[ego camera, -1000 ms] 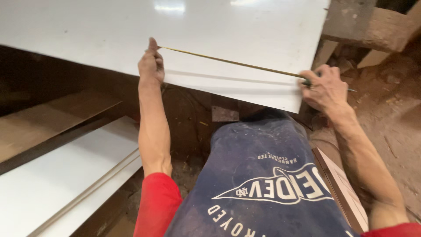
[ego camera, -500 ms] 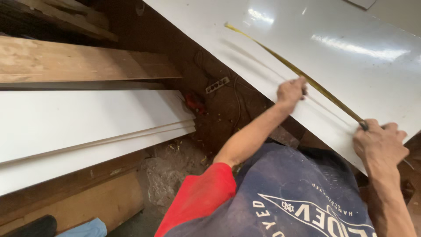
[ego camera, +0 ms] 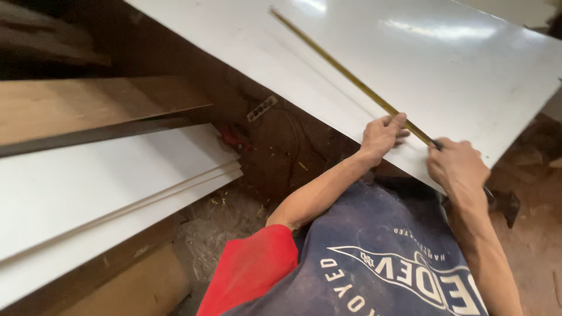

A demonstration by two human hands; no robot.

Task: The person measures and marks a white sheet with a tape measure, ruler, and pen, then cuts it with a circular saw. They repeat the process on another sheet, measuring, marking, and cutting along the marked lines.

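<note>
White laminated board (ego camera: 445, 76): the largest item, lying flat across the upper right of the view, its near edge running diagonally above the person's chest. Its surface is glossy and throws back lamp glare, so it is judged slick to the touch; being wide and thin, it is likely heavy and liable to flex, best gripped along its edges with both hands.

Stacked white boards (ego camera: 99, 193) and a bare wooden plank (ego camera: 88, 105) sit to the left, well apart from the hands, above a dusty floor (ego camera: 234, 216).

Yellow measuring tape (ego camera: 345, 73): stretched taut and straight across the laminated board, from its far end at upper centre down to the hands. It is a thin, light, springy strip, judged prone to sliding on the gloss unless pressed flat.

Left hand (ego camera: 383, 134): fingers pressed together, tips bearing on the tape against the board.

Right hand (ego camera: 459, 167): curled closed at the tape's near end, by the board's edge; whether it holds the case cannot be told.
</note>
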